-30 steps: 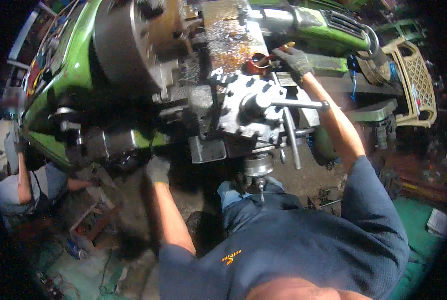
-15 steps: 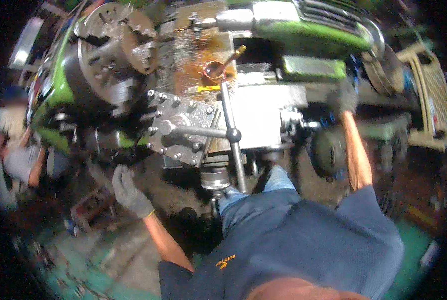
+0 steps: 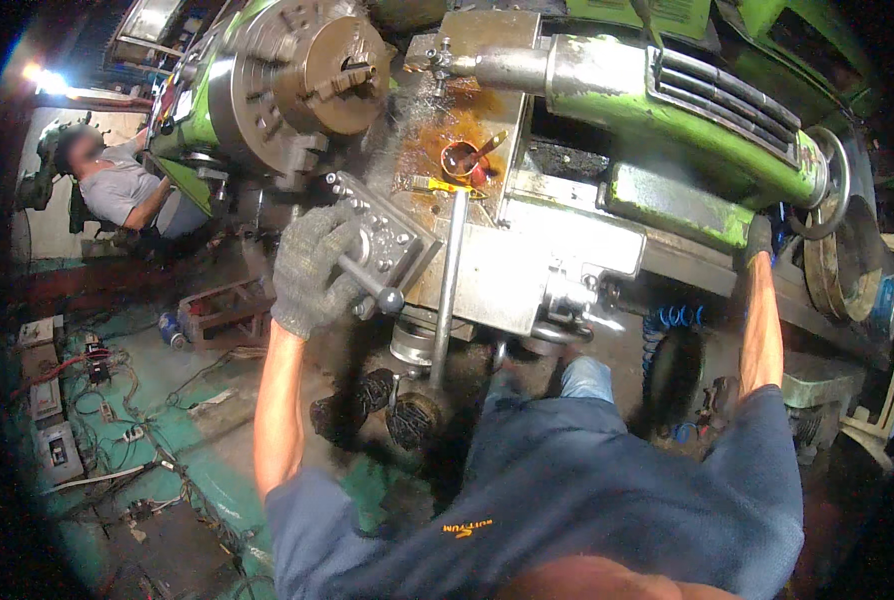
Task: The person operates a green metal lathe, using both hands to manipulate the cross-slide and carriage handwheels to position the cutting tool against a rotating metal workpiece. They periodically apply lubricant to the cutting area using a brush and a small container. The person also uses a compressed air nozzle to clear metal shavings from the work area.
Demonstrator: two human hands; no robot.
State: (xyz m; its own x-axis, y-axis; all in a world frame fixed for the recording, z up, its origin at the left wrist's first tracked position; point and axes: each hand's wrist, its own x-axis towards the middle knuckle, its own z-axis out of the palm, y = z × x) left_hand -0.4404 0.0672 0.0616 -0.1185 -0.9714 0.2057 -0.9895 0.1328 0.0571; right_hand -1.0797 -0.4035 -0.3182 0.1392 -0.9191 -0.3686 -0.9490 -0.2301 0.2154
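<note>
My left hand (image 3: 317, 268), in a grey knit glove, is curled over the left side of the lathe's square tool post (image 3: 392, 240). Its fingers reach beside the clamping lever (image 3: 364, 278), whose ball end points toward me. My right hand (image 3: 759, 237), also gloved, is at the right end of the green tailstock base (image 3: 682, 205); its fingers are mostly hidden. Beyond the tool post, a round cup (image 3: 460, 160) with a brush handle (image 3: 492, 142) in it stands on the oily slide. A yellow-handled brush (image 3: 441, 186) lies just nearer to me.
A large chuck (image 3: 307, 70) is at the far left, facing the tailstock (image 3: 617, 85) and its handwheel (image 3: 832, 185). A long metal bar (image 3: 451, 290) crosses the carriage. Another person (image 3: 127, 185) is at the left. Cables and boxes (image 3: 59, 450) lie on the green floor.
My left hand has risen from the open space beside the machine onto the tool post, which now stands at a different angle. My right hand sits farther right, and the view has shifted.
</note>
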